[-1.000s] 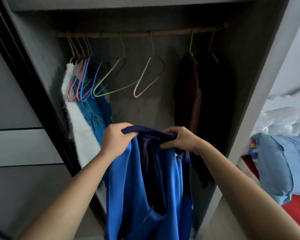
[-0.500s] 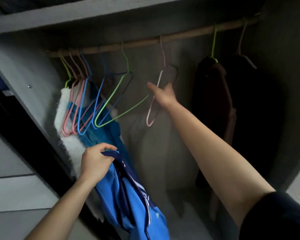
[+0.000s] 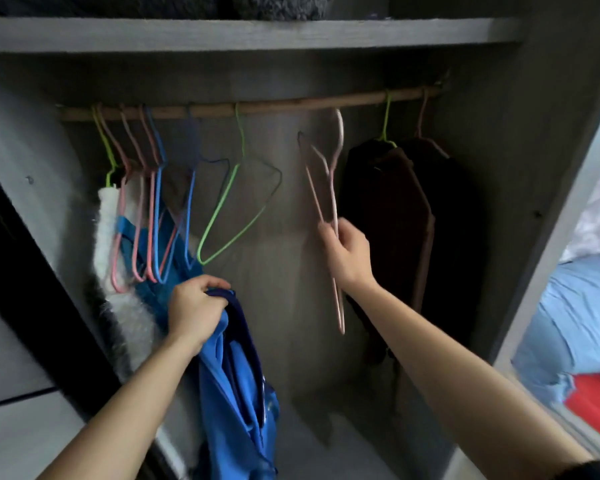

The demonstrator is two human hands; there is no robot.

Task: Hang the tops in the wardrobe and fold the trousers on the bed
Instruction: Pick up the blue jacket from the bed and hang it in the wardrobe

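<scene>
A blue top with a dark navy collar hangs down from my left hand, which grips it at the neckline in front of the open wardrobe. My right hand is closed around a pink wire hanger, held below the wooden rail with its hook just under the rail. The hanger is blurred, and whether its hook still touches the rail I cannot tell.
On the rail's left hang several pink, blue and green wire hangers, a white fluffy garment and a blue one. Dark brown and black tops hang at the right. A shelf runs above. The bed with light-blue bedding lies to the right.
My right hand left the blue top, reached up to the pink hanger, closed on it and drew it downward. My left hand now holds the top alone. My view tilted upward.
</scene>
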